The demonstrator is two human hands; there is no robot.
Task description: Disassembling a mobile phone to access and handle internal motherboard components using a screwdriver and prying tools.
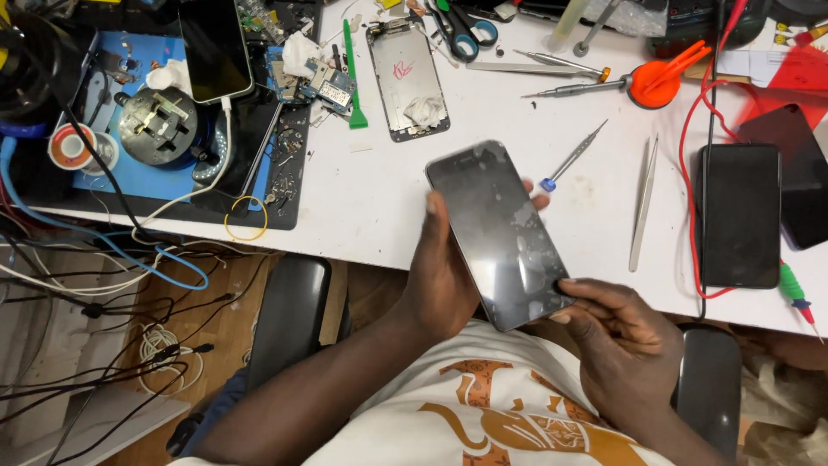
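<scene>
Phone (pixel 498 233): thin, stiff, smooth, likely fragile glass; best gripped by its edges. Left hand (pixel 440 272) fingers clasped its side; right hand (pixel 617 345) fingers pinched its lower corner, above the surface (pixel 379 194).

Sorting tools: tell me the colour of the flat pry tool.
Green pry tool, clearest in the head view.

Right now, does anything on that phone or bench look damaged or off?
The phone in the left hand has pale smudged patches across its dark screen. Behind it lies an opened phone shell, marked in red.
</scene>
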